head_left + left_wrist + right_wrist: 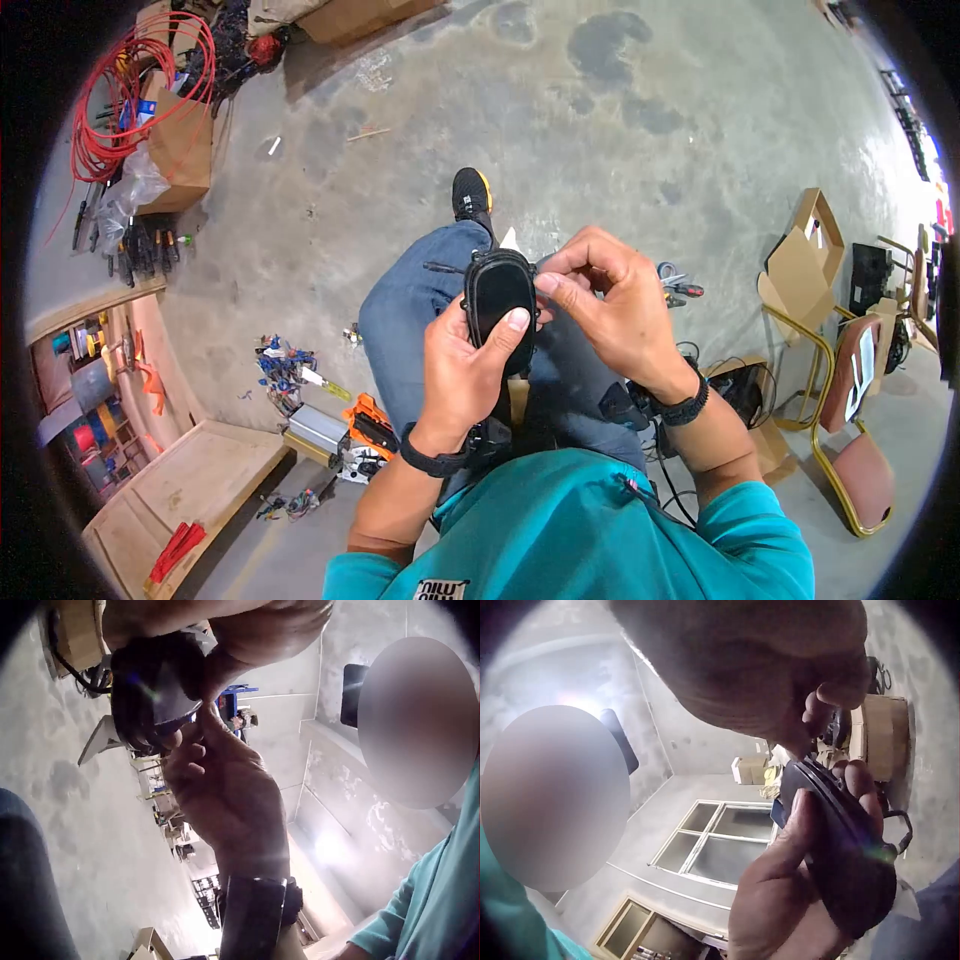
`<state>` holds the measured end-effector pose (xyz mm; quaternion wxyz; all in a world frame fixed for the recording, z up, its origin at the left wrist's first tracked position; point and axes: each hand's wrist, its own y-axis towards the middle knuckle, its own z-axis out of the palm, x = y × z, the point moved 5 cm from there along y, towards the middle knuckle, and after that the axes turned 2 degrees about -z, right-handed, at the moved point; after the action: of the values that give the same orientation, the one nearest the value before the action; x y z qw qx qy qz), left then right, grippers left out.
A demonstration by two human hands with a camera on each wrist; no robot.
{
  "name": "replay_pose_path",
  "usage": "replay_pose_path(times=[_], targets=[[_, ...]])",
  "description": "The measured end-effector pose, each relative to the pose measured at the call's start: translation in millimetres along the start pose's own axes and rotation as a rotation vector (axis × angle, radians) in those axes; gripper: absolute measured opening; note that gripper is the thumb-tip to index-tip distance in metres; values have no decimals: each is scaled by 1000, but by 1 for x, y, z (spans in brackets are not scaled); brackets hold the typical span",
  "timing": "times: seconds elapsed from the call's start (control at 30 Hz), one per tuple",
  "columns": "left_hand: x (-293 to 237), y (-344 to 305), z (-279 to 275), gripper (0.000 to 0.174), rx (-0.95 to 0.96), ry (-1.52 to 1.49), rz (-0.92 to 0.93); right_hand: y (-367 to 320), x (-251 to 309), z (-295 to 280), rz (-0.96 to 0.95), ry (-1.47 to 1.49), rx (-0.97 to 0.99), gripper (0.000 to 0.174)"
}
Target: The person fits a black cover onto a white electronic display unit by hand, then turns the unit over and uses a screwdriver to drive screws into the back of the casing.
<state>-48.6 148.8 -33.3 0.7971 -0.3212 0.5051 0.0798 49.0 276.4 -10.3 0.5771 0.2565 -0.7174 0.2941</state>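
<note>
Black device (501,291), teal shirt (560,530).

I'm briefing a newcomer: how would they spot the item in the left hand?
Start from the teal shirt, then look beyond it to the left hand. It grips a black oval item. Its broad, smooth face sets it apart from the black wristbands nearby.

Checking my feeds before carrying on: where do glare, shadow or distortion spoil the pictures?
Head: fisheye bending and black corners, washed-out brightness at the right edge, yet the black oval object reads clearly; left wrist: a small coloured flare on that object, a bright glow behind; right wrist: the right hand lies in deep shadow, with a coloured flare on the object.
</note>
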Motion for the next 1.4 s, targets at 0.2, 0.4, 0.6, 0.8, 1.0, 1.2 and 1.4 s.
replay_pose_path(times=[0.2,0.4,0.6,0.8,1.0,1.2,1.4], targets=[[-13,-30,4,26,17,137,113,-28,11,1,21,23,-6,10],[-11,-57,7,26,-6,231,193,-53,14,3,108,55,15,12],[-11,-75,10,27,41,174,223,-68,24,7,17,229,11,15],[-8,-81,9,28,92,147,237,-75,16,12,226,530,186,17],[11,-84,13,29,153,-123,54,-77,4,14,321,482,215,17],[19,-82,10,26,151,-249,-45,-77,-5,18,303,528,196,20],[17,-71,13,26,156,-303,-105,-73,-16,11,299,622,182,29]])
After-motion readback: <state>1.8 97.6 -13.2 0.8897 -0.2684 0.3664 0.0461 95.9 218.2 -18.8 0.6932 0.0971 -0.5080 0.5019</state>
